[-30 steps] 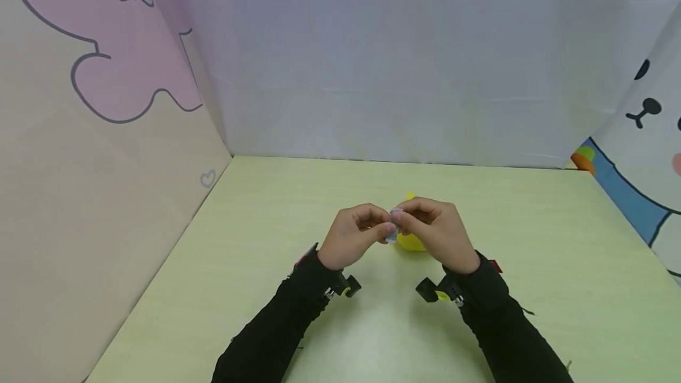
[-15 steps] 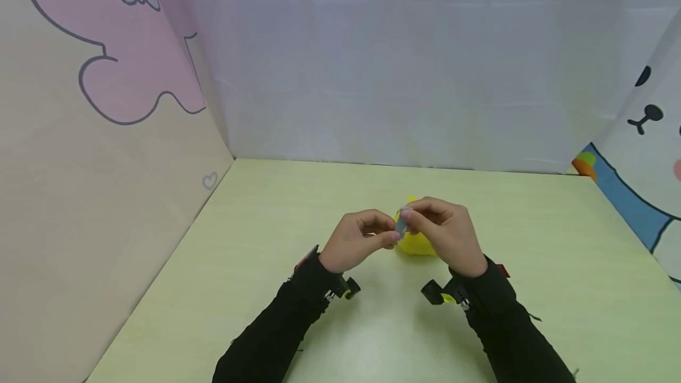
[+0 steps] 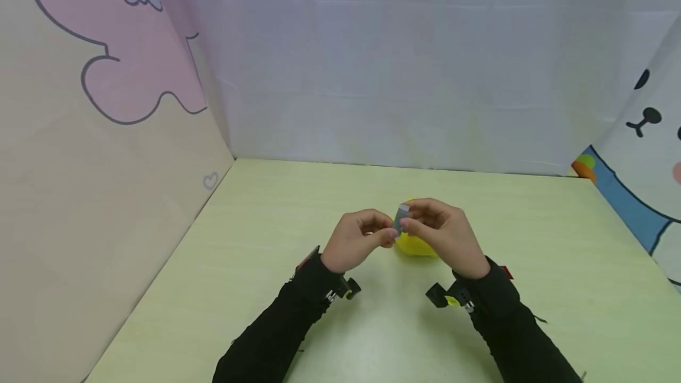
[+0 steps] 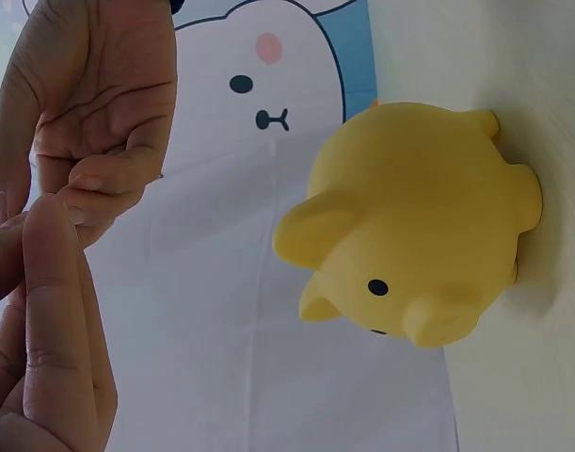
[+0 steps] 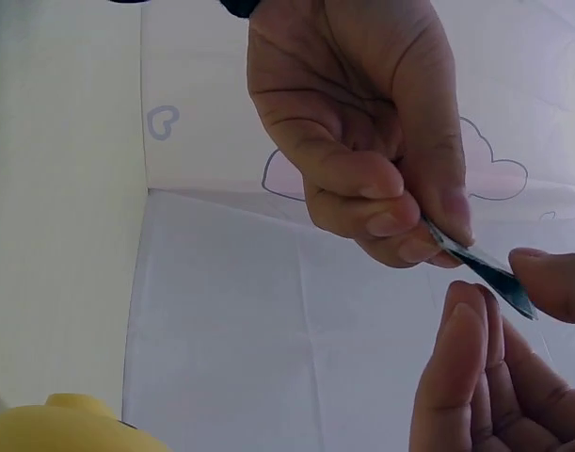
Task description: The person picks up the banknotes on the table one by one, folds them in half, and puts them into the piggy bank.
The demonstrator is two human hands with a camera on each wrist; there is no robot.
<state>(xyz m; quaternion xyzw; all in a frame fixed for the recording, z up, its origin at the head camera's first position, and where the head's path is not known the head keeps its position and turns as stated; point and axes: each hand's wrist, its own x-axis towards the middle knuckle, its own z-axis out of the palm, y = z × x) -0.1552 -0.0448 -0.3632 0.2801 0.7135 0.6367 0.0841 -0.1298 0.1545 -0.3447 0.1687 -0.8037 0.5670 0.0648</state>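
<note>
A small folded strip of bluish-grey paper (image 3: 401,213) is up between both hands in the head view. My left hand (image 3: 355,240) pinches its lower end with thumb and fingertips. At its other side my right hand (image 3: 446,234) has the thumb on the strip and the fingers behind it. Seen nearly edge-on in the right wrist view, the folded paper (image 5: 494,275) runs from the left fingertips to the right thumb. A yellow pig figure, shaped like a piggy bank (image 4: 414,207), stands upright just beyond the hands, partly hidden by the right one in the head view.
The pale wooden table (image 3: 298,194) lies under the forearms. A white sheet (image 3: 372,75) hangs along its back edge. Cartoon-printed panels stand at the left (image 3: 133,194) and right (image 3: 649,164). Small black devices sit on both wrists.
Both hands have shifted slightly to the right with the paper strip. The right thumb has slid down it, so more of its upper end shows. The pig has stayed put.
</note>
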